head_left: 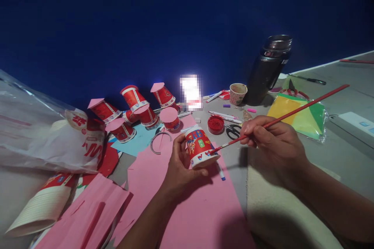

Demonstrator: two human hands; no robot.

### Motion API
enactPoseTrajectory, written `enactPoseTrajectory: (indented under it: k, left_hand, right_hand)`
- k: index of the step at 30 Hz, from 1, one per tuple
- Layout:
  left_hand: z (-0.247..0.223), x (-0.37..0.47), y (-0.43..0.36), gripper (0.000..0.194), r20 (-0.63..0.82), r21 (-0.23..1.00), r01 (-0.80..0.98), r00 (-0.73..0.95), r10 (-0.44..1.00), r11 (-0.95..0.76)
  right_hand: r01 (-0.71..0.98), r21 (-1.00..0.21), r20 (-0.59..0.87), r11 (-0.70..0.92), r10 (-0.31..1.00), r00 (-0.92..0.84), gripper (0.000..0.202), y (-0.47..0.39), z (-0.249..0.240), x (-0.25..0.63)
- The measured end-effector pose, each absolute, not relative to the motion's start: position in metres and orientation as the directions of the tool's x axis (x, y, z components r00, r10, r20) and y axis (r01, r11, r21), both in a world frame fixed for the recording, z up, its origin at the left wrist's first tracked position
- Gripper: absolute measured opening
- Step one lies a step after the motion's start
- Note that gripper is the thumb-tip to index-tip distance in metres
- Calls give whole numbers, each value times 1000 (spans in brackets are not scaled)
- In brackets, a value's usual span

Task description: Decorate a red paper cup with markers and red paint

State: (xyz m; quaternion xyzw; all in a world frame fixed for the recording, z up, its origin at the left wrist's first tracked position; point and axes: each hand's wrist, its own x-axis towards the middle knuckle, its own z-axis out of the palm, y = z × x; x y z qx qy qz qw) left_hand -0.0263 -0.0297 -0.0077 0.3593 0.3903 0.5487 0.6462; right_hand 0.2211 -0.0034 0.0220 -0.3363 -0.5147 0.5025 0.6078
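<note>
My left hand (pixel 184 165) is closed around a red and white paper cup (pixel 198 144), which is tilted over pink paper (pixel 201 210). A slim red paintbrush (pixel 304 107) is pinched in my right hand (pixel 274 144). Its bristle tip meets the cup's side low down, close to the white rim, where small blue and red marks show. Just beyond the cup stands an open pot of red paint (pixel 216 123). Black-handled scissors (pixel 233 131) lie beside that pot, partly behind my right hand.
Several red paper cups (pixel 146 116), some topped with pink paper, stand at the back left. A plastic bag (pixel 52 132) and stacked paper cups (pixel 43 206) occupy the left. A dark thermos (pixel 267 72), a small patterned cup (pixel 237 93) and coloured paper sheets (pixel 298 114) are at the right.
</note>
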Motion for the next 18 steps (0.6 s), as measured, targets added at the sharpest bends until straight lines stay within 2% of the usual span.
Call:
enactPoseTrajectory:
  k: [18]
  left_hand:
    - [-7, -28, -30, 110, -121, 912, -382, 93, 988, 147]
  right_hand:
    - [-261, -927, 280, 269, 960, -6, 28, -3, 30, 221]
